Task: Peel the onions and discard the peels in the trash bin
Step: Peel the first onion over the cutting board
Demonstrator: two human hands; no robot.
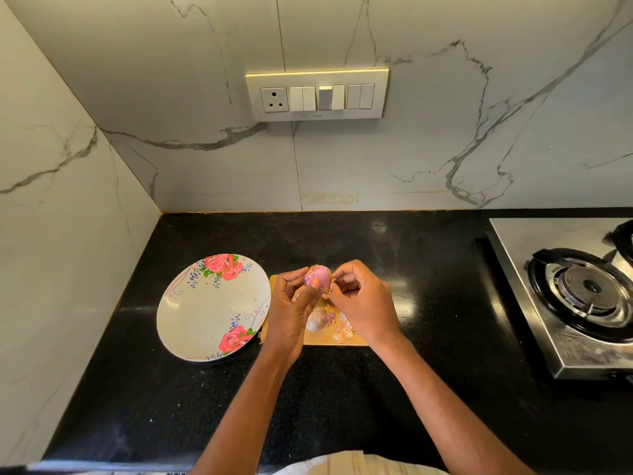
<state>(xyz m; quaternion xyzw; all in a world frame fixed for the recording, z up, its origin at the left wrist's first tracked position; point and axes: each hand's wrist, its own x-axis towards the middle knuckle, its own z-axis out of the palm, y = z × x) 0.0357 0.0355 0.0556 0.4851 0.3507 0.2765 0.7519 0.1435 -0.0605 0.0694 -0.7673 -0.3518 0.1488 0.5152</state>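
Note:
My left hand (290, 308) holds a small pink-purple onion (319, 275) up above a wooden cutting board (337, 340), thumb pressed on its front. My right hand (363, 303) touches the onion's right side, its fingertips pinching a strip of dry skin there. Loose peels (343, 331) and a larger papery piece (317, 320) lie on the board under my hands. No trash bin is in view.
A white plate (205, 313) with red rose prints lies on the black counter (342, 399) left of the board. A steel gas stove (579, 293) stands at the right. Marble walls close the back and left; a switch panel (317, 94) is on the back wall.

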